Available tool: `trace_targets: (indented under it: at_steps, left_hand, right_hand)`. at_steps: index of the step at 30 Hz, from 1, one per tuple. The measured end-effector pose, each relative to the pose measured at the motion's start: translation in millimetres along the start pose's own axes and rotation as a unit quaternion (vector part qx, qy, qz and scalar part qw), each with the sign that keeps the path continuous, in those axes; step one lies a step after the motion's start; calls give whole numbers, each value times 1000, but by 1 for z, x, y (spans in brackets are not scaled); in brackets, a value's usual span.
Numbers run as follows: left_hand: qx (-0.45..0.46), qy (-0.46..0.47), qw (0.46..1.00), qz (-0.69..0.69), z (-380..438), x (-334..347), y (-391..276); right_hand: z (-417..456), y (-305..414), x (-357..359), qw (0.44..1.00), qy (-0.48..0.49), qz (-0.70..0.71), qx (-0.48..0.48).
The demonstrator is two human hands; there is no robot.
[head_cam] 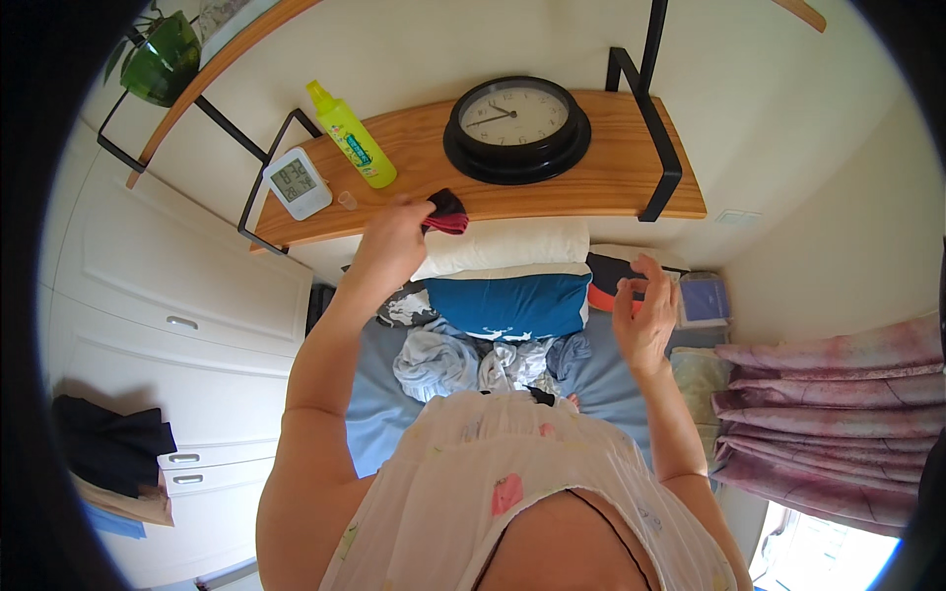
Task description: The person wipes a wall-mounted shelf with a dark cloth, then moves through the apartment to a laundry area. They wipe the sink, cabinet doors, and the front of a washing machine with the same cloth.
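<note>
My left hand (395, 236) grips a folded dark cloth with a red edge (447, 213) at the front edge of a wooden wall shelf (421, 140). My right hand (644, 318) is raised over the bed at the right, fingers curled apart with nothing between them. On the shelf, a round black-framed clock (515, 122) lies tilted face up. Left of it are a yellow-green bottle (353, 137), a small clear cap (347, 200) and a white digital clock (297, 183).
Below the shelf, a white bolster (510, 247), a blue pillow (510, 304) and crumpled clothes (440, 362) lie on the bed (377, 421). Black metal brackets (661, 148) hold the shelf. A green plant pot (162, 59) sits upper left; pink curtains (828, 421) hang at right.
</note>
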State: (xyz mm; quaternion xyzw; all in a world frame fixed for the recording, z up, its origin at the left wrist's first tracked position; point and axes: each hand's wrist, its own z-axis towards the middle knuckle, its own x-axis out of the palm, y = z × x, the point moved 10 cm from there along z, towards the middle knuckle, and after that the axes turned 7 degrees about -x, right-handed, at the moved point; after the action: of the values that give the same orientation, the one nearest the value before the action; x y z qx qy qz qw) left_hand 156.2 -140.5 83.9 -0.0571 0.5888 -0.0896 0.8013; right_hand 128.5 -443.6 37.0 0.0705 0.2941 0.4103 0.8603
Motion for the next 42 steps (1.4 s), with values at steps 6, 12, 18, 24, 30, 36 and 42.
trace_targets:
  at_steps: [6,12,18,24,30,36,42]
  left_hand:
    - [-228,163,539,-795,-31,52,-12]
    - [-179,209,484,-831,-36,70,-77]
    - [-97,-28,865,-492,-31,37,-77]
    - [-115,129,740,-650,-52,48,-77]
    - [-164,160,624,-747,-66,20,-47]
    - [-11,168,490,-855,-84,-40,29]
    - [44,236,447,-862,-106,-124,89]
  right_hand:
    - [-38,-22,78,852,123,437,260]
    - [-8,42,109,554,114,724,395]
    - [1,26,107,587,8,713,383]
    - [34,38,56,876,4,409,255]
    - [76,101,84,865,102,447,202]
    - [114,179,119,833,141,510,162]
    - [132,246,141,809,169,529,192]
